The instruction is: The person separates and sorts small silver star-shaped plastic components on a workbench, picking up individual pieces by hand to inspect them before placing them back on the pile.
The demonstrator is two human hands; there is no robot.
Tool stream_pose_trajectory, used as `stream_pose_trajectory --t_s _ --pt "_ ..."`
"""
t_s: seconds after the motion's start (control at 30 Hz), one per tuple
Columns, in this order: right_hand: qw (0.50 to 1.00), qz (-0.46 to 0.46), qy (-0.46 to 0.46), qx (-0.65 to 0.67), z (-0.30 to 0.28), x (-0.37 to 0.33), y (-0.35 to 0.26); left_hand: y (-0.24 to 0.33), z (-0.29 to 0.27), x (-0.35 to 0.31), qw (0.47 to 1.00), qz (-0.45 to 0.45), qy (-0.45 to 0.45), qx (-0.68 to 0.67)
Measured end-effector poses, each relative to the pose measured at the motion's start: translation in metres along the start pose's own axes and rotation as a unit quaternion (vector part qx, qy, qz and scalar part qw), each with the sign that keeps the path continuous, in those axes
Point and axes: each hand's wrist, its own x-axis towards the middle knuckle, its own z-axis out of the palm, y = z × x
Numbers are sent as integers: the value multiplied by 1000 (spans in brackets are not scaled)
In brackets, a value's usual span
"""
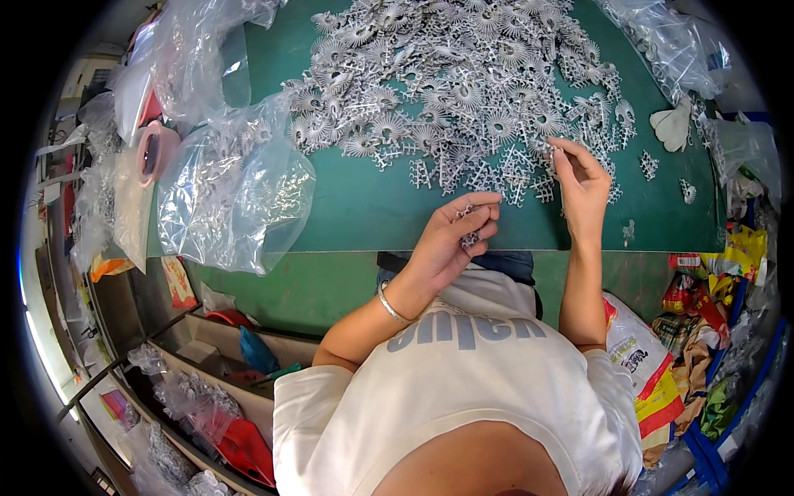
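A big heap of small silver fan-shaped metal parts covers the far half of the green table. My left hand is near the table's front edge, its fingers curled around a few small silver parts. My right hand reaches to the near right rim of the heap, with thumb and fingertips pinched on a silver part at its edge. A silver bangle sits on my left wrist.
A clear plastic bag with silver parts lies at the table's left front corner, more bags behind it. A roll of pink tape sits at far left. Another clear bag lies far right. Coloured wrappers pile below right.
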Motion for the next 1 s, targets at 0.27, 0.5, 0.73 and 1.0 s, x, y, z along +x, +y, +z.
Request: stream_pose_trajectory --t_s 0.27,0.5,0.73,1.0 --pt "929 188 -214 235 10 -28 -32 7 8 -3 994 76 24 81" --pt "925 165 -231 251 8 -37 -43 19 15 -10 985 103 58 126" --pt "905 178 -217 319 7 -42 -59 23 22 -23 988 98 10 120" --pt "797 223 -255 501 8 -46 -47 33 26 -33 978 70 -87 174"
